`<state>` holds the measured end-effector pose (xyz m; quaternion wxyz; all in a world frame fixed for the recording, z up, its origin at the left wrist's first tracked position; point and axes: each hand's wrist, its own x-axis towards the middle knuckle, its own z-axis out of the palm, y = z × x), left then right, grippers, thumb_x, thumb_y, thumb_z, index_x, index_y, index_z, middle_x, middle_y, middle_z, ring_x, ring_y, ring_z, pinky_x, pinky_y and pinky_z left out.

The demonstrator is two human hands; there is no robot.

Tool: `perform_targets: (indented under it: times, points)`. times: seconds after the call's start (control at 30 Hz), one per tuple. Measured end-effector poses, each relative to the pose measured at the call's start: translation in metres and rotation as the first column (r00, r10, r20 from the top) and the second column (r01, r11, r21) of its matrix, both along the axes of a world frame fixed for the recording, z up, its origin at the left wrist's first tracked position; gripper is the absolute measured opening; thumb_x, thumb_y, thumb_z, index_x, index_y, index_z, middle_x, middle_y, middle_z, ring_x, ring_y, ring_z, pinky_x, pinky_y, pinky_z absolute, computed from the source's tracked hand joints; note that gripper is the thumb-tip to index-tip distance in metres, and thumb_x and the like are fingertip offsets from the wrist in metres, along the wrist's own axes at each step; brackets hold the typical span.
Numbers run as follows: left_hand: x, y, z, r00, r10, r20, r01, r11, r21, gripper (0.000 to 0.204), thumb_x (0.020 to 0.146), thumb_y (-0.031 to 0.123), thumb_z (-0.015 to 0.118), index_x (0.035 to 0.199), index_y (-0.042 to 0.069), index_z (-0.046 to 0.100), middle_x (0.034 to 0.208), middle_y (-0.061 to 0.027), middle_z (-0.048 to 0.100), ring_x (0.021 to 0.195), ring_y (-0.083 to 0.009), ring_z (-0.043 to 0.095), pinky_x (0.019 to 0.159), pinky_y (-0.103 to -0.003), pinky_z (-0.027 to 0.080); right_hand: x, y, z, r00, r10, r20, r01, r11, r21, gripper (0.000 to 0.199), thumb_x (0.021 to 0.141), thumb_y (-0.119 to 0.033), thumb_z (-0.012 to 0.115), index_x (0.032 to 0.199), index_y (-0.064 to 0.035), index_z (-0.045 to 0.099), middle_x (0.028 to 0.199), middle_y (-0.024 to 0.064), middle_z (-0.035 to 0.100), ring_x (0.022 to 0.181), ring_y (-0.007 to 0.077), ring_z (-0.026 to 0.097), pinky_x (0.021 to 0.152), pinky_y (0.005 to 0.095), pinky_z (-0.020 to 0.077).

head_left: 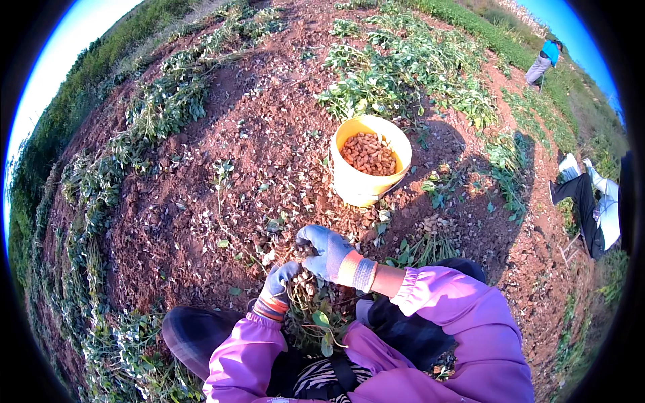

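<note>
Left hand (274, 289) grips the peanut plant (322, 319) down at six o'clock; right hand (329, 254), at two o'clock from it, is curled in, though what it's pinching I cannot tell! Yellow bucket (361, 189) of peanuts (368, 153) stands at one o'clock.

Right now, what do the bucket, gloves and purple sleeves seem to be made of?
Bucket: probably plastic, smooth, with even yellow walls.
Gloves: apparently knitted fabric, judging by the snug banded cuffs; the blue part may be rubber-coated.
Sleeves: likely thin synthetic cloth, lightly glossy, with soft creases.
</note>
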<state>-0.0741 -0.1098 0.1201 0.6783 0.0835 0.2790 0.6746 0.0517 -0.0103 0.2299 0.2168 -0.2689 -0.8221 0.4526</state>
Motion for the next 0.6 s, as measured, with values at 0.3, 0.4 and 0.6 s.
perform_targets:
  times: [0.3, 0.4, 0.6]
  points:
    - [0.014, 0.009, 0.061, 0.988, -0.075, -0.135, 0.075, 0.997, -0.008, 0.04, 0.079, 0.03, 0.063, 0.103, -0.001, 0.053, 0.095, -0.0084, 0.06, 0.083, -0.0192, 0.059, 0.076, -0.032, 0.049, 0.006, 0.005, 0.02, 0.993, -0.041, -0.108, 0.059, 0.983, 0.174, 0.036, 0.067, 0.005, 0.054, 0.102, -0.0037, 0.05, 0.094, 0.0117, 0.054, 0.081, 0.0257, 0.057, 0.069, 0.0314, 0.046]
    - [0.02, 0.013, 0.082, 0.96, -0.029, -0.279, 0.014, 0.998, -0.055, 0.025, 0.085, 0.021, 0.051, 0.095, -0.001, 0.057, 0.08, -0.0068, 0.061, 0.066, -0.0147, 0.06, 0.059, -0.028, 0.05, 0.012, 0.01, 0.027, 0.995, -0.038, -0.095, 0.056, 0.979, 0.197, 0.034, 0.066, 0.002, 0.056, 0.098, -0.0046, 0.049, 0.09, 0.0123, 0.052, 0.074, 0.0274, 0.054, 0.064, 0.0339, 0.0446]
    - [0.026, 0.034, 0.086, 0.961, 0.004, -0.276, -0.017, 0.999, -0.043, 0.029, 0.08, 0.026, 0.06, 0.093, 0.001, 0.056, 0.089, -0.0059, 0.06, 0.078, -0.0189, 0.059, 0.069, -0.031, 0.049, 0.02, 0.03, 0.04, 0.999, -0.031, -0.033, 0.04, 0.955, 0.294, 0.036, 0.069, -0.005, 0.057, 0.103, -0.0026, 0.045, 0.1, 0.0177, 0.048, 0.085, 0.0371, 0.054, 0.071, 0.041, 0.0453]
